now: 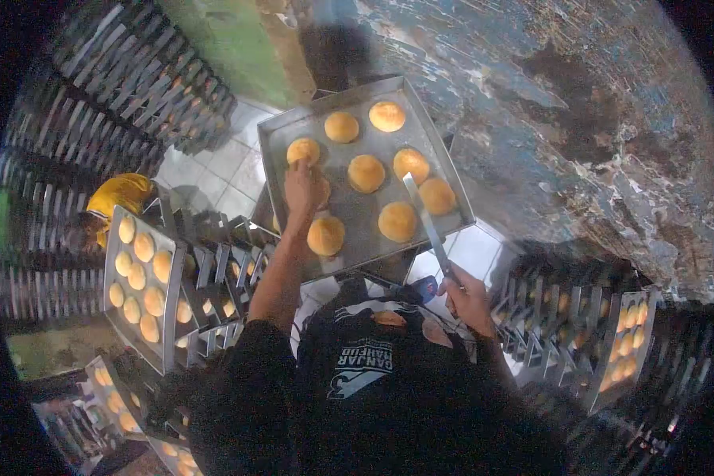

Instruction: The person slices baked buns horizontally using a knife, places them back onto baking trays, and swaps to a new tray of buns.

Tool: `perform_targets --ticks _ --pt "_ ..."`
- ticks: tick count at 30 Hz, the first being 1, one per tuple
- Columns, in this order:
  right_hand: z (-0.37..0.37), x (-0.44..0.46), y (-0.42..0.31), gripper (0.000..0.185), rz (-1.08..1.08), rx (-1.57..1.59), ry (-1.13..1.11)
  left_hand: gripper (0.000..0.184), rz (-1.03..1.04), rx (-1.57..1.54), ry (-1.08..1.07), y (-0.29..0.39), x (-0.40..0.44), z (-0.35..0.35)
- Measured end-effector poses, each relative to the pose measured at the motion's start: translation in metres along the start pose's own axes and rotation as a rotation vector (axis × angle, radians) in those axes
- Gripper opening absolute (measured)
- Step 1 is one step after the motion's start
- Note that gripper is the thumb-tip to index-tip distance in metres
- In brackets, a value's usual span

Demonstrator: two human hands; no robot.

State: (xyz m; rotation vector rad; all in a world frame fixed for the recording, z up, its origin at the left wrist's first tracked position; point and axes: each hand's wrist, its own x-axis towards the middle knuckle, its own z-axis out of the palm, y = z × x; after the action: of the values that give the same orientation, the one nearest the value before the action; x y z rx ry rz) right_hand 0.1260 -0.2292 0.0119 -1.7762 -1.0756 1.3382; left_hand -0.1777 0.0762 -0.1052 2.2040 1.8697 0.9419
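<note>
A square metal baking tray (271,163) with several round golden buns lies in front of me. My left hand (303,190) reaches over it, fingers closed on the near edge of a bun (302,150) at the tray's left side. Another bun (324,191) is partly hidden by that hand. In my right hand (466,300), closed round its handle, is a long, straight-bladed knife (427,216). Its blade slants over the tray's right side, with the tip over a bun (411,164). Whether the tip touches that bun I cannot tell.
Left of me stands a rack with a tilted tray (171,317) of buns. More bun trays are at the lower left and in the rack (623,337) on the right. Someone in a yellow top (121,194) is at the left. A worn wall (579,119) rises at the right.
</note>
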Motion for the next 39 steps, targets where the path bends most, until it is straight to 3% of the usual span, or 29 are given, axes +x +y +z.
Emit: perform_targets --ticks 1,3,6,7,9,13,15,16,18,19,21,24,29,37,39 --pt "0.002 0.003 -0.001 0.045 -0.028 -0.052 -0.004 0.049 -0.001 0.009 0.002 0.005 -0.003 -0.014" --pt "0.009 0.013 0.006 0.045 -0.063 0.004 -0.026 0.05 -0.253 0.122 -0.458 0.012 -0.005 -0.042" --pt "0.017 0.023 0.007 0.045 -0.148 0.018 -0.057 0.055 -0.11 0.04 -0.387 -0.067 -0.016 0.016" --pt "0.019 0.024 -0.002 0.045 -0.123 0.025 -0.073 0.055 -0.117 0.044 -0.38 -0.048 -0.013 -0.007" --pt "0.022 0.03 -0.01 0.045 -0.106 0.028 -0.098 0.064 -0.255 -0.094 -0.627 -0.006 -0.014 -0.046" --pt "0.036 0.053 -0.008 0.048 -0.231 -0.022 -0.123 0.061 -0.044 -0.288 -0.364 0.019 -0.041 -0.049" --pt "0.044 0.061 -0.015 0.049 -0.247 -0.062 -0.102 0.052 -0.474 -0.78 -0.567 0.037 -0.037 -0.059" --pt "0.048 0.064 -0.021 0.05 -0.241 -0.009 -0.097 0.052 -0.471 -0.783 -0.566 0.04 -0.035 -0.055" --pt "0.054 0.066 -0.033 0.05 -0.238 0.044 -0.095 0.049 -0.411 -1.282 -0.458 0.044 -0.025 -0.048" --pt "0.054 0.066 -0.038 0.05 -0.262 0.069 -0.078 0.049 -0.41 -1.284 -0.456 0.049 -0.022 -0.045" --pt "0.053 0.065 -0.046 0.05 -0.29 0.09 -0.056 0.05 -0.518 -1.721 -0.375 0.06 -0.015 -0.034" --pt "0.05 0.061 -0.048 0.051 -0.315 0.013 0.003 0.055 -0.595 -1.909 -0.36 0.074 -0.008 -0.018" --pt "0.043 0.045 -0.048 0.049 -0.412 0.001 0.118 0.051 -0.625 -1.932 -0.389 0.101 -0.006 -0.011" --pt "0.04 0.026 -0.05 0.046 -0.281 -0.005 0.187 0.046 -0.668 -1.815 -0.44 0.132 -0.003 -0.027" --pt "0.041 0.026 -0.049 0.046 -0.253 0.015 0.183 0.047 -0.45 -1.868 -0.59 0.133 -0.002 -0.032"
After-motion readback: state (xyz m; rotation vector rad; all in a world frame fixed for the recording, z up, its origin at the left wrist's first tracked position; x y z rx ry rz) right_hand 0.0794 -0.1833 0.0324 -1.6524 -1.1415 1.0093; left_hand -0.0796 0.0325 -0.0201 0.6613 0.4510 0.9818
